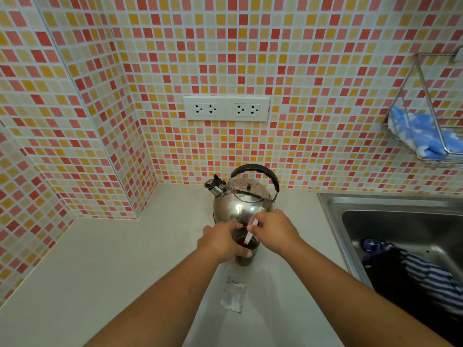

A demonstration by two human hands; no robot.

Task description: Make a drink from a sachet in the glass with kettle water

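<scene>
While your left hand [221, 242] wraps the clear glass [245, 249] of dark drink, your right hand [274, 232] pinches a thin white stick [250, 232] dipping inside; the rounded steel kettle [241, 202] sits just beyond, and smooth pale counter [112, 266] lies open leftward.

Mosaic-tiled wall [75, 71] fills the upper frame, with two double sockets [226, 108] at centre. Upper right, a wire rack [426, 96] holds a blue cloth [421, 132]. Lower right, a steel sink [400, 221] contains striped fabric [431, 276].

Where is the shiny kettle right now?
The kettle stands on the counter against the tiled wall, just behind the glass and left of the sink.
</scene>
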